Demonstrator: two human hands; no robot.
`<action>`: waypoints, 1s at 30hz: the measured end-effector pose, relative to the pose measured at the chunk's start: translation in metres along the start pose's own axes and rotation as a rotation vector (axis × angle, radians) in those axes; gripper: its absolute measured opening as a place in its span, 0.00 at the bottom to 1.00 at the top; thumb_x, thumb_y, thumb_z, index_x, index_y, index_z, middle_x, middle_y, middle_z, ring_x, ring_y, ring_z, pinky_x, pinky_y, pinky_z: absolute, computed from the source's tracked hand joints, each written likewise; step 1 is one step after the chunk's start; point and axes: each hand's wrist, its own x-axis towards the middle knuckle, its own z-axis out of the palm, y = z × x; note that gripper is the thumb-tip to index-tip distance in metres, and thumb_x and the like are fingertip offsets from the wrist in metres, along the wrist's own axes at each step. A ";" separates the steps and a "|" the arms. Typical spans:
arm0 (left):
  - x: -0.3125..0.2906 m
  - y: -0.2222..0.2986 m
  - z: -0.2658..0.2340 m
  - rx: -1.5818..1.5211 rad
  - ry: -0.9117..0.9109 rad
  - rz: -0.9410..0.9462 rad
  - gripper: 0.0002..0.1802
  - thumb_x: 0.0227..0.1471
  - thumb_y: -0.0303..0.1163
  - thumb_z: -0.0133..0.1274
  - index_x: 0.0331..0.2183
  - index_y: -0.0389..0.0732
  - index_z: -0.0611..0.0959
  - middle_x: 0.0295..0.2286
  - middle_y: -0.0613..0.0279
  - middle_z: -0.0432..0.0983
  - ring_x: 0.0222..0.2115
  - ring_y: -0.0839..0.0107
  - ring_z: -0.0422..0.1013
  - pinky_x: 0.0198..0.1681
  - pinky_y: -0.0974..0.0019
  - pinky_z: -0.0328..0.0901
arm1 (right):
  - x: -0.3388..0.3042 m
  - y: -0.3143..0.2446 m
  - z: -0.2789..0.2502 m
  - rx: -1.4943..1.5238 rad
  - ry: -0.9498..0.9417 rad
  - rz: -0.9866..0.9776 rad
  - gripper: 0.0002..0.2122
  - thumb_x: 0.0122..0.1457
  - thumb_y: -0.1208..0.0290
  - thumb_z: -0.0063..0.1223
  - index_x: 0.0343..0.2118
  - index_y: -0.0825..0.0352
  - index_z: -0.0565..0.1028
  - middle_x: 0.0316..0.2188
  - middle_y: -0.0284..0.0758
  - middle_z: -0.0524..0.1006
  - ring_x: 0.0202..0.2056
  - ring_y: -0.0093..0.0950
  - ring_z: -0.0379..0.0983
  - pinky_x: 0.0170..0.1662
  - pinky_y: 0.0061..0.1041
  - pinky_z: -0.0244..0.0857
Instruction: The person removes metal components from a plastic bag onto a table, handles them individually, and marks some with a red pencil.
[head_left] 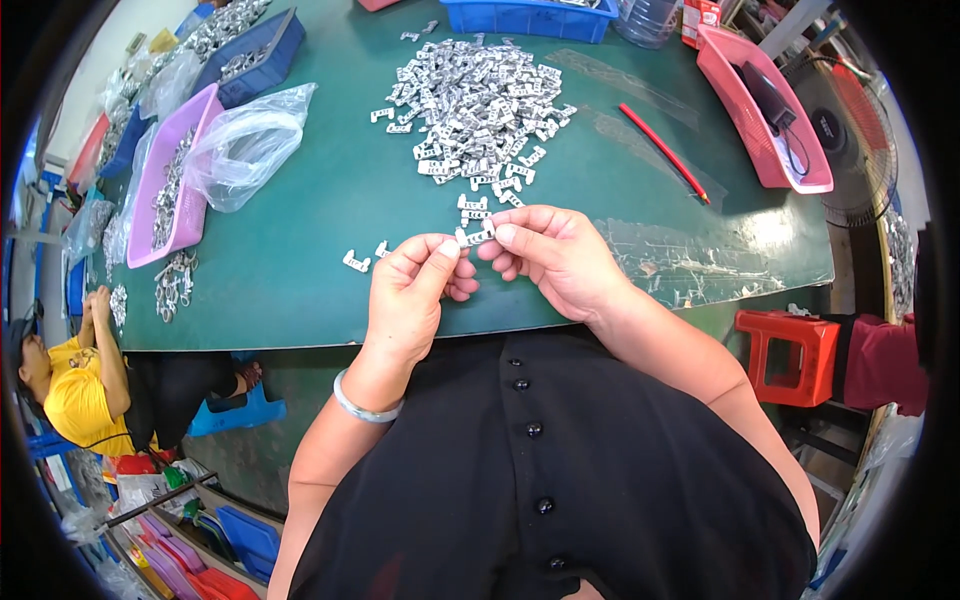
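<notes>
My left hand [408, 295] and my right hand [562, 258] meet over the near part of the green table. Between them is a small silver metal piece [475, 236] with dark cut-outs or markings, pinched at its two ends by thumbs and fingers. Just beyond my fingertips lie a couple of similar pieces [473, 205], leading up to a large heap of the same silver pieces [480, 105]. Left of my left hand, another loose piece [355, 261] rests on the table. The underside of the held piece is hidden by my fingers.
A red pencil [664, 153] lies right of the heap. Pink bins [772, 130] and blue bins [530, 17] stand around the table [300, 250]. Leftward are a plastic bag [250, 150], a pink tray of metal parts [195, 220] and a seated person in yellow [90, 395].
</notes>
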 end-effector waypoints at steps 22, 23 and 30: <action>0.003 0.001 -0.002 -0.043 0.010 -0.024 0.07 0.50 0.29 0.46 0.29 0.36 0.76 0.20 0.64 0.72 0.19 0.78 0.68 0.23 0.77 0.63 | 0.001 -0.001 0.005 0.004 0.020 0.006 0.06 0.53 0.74 0.49 0.32 0.70 0.72 0.25 0.35 0.75 0.23 0.19 0.68 0.30 0.16 0.64; 0.002 0.001 -0.001 -0.043 0.014 -0.026 0.07 0.50 0.29 0.46 0.29 0.36 0.76 0.20 0.64 0.72 0.19 0.78 0.68 0.23 0.77 0.63 | 0.001 0.000 0.004 0.004 0.021 0.007 0.06 0.53 0.74 0.49 0.32 0.70 0.72 0.25 0.35 0.75 0.23 0.19 0.68 0.30 0.16 0.64; 0.003 0.001 -0.002 -0.033 0.010 -0.012 0.06 0.50 0.29 0.47 0.29 0.36 0.75 0.21 0.64 0.72 0.19 0.78 0.68 0.23 0.77 0.63 | 0.002 0.000 0.004 -0.015 0.018 -0.015 0.06 0.53 0.74 0.49 0.32 0.70 0.72 0.25 0.35 0.75 0.24 0.19 0.69 0.30 0.16 0.64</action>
